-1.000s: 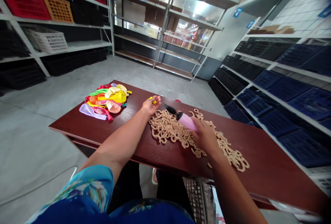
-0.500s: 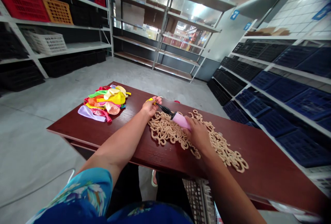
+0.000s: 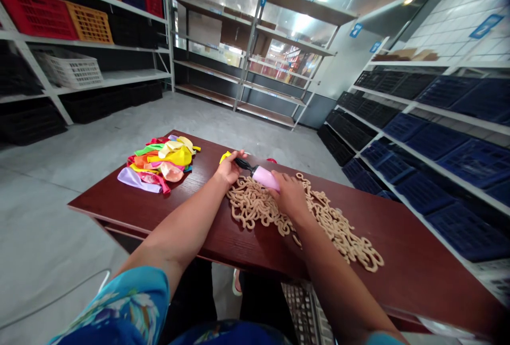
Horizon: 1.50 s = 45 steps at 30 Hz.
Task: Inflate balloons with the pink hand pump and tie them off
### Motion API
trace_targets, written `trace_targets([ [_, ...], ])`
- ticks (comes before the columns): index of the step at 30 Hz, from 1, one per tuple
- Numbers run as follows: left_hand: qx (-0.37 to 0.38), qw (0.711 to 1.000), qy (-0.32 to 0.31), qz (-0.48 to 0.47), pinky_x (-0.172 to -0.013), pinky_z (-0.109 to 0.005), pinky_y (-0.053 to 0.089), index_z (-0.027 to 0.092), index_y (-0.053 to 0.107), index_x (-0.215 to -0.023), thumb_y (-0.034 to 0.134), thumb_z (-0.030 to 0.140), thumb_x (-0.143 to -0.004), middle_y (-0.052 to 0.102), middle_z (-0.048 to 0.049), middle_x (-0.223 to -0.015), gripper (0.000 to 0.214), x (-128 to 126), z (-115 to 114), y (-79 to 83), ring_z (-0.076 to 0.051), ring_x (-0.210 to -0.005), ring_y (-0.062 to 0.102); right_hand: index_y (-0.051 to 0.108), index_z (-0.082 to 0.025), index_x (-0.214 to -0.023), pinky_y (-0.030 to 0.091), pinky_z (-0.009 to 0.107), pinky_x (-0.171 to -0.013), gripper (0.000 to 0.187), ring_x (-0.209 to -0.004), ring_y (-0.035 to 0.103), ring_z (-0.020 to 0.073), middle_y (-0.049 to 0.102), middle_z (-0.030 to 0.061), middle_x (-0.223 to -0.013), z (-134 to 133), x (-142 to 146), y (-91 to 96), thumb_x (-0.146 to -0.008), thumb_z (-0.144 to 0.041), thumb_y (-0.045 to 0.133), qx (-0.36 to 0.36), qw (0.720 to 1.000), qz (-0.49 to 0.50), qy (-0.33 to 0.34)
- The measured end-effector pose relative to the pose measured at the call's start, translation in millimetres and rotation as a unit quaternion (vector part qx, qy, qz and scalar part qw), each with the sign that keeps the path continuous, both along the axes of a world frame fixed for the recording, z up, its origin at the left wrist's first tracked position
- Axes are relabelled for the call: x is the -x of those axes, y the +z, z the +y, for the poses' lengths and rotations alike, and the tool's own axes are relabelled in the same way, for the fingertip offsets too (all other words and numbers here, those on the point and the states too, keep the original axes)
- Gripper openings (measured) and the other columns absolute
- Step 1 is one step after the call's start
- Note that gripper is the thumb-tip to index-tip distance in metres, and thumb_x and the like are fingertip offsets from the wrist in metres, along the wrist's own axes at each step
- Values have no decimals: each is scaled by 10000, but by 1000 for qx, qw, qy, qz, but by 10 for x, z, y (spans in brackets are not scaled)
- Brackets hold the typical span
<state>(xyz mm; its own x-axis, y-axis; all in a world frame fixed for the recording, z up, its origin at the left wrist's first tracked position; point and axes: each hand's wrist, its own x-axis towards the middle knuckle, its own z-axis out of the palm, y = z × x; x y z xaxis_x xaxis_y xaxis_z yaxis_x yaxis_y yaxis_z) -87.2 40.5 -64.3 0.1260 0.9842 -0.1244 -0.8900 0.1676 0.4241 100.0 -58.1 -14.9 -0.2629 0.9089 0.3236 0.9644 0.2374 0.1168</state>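
My left hand is closed on the neck of a yellow balloon at the black nozzle of a pink hand pump. My right hand grips the pink barrel of that pump, which lies low over a pile of tan, curly foam-like pieces spread on the dark red table. Both hands rest near the table's middle, close together.
A heap of flat balloons in many colours lies at the table's left end. Shelving racks with red, orange, white and blue crates line both sides and the back. A basket stands under the table by my legs.
The right hand has pushed the pump to the left toward my left hand, so the nozzle now meets the yellow balloon. More of the balloon shows beyond my fingers.
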Motion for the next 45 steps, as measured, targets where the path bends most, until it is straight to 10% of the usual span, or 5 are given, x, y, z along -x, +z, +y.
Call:
trace_targets([
  [5,16,999,-18,-24,-706,-352,484,137,571,-874,509,509,-784,652,-100,-884,387,152,23,26,-201,-846,614,426,-226,-1277,325,366,-832,510,-995,493,250,558,105,-1159,144,15,14,-797,-362,531,5,999,-1,32],
  [24,-31,993,107,41,-582,-289,458,194,230,-538,350,513,-861,318,27,-446,470,67,-40,184,-109,-468,428,386,-253,-1316,259,395,-906,572,-1065,448,250,503,73,-1273,306,-75,-255,-787,-380,562,-43,990,103,91],
  [33,-22,983,166,72,-490,-293,414,197,244,-555,366,467,-863,326,38,-431,428,-100,-88,578,-122,-404,414,294,-170,-1344,346,379,-824,757,-1000,465,271,528,139,-1172,356,-173,-325,-717,-413,641,-45,991,126,-21],
  [45,-26,955,221,197,-428,-238,403,197,301,-577,430,503,-824,345,43,-417,414,88,-35,1342,-109,-368,420,501,-195,-1016,370,310,-710,339,-876,522,222,581,79,-943,447,-237,-346,-727,-341,600,-13,982,179,-56],
])
